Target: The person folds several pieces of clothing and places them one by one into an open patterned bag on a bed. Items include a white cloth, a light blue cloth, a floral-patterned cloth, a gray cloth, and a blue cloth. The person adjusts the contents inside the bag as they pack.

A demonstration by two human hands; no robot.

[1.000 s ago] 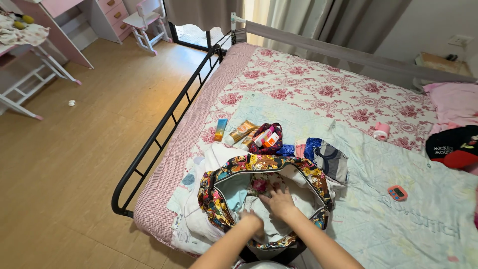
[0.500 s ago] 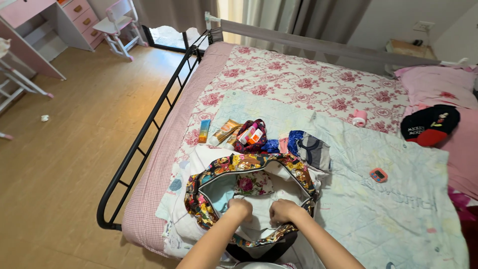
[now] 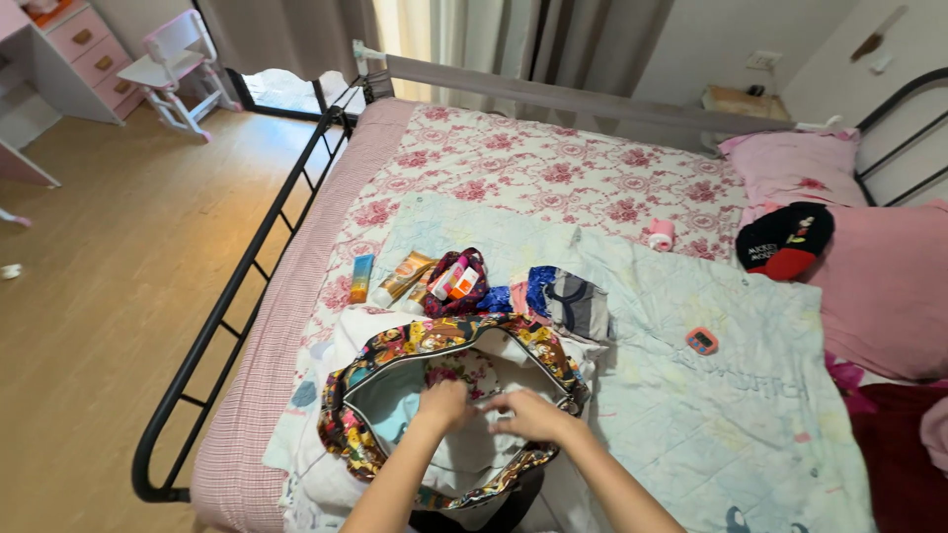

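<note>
both hands are down inside the open patterned bag [image 3: 449,415] at the near edge of the bed [image 3: 553,168]. the left hand [image 3: 441,405] and right hand [image 3: 528,415] pinch pale folded cloth [image 3: 474,449]. it looks soft, light and floppy, best gathered by its folded edges.

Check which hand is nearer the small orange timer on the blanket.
Right. The right hand is in the bag, on the side toward the timer; the left hand sits farther left.
</note>
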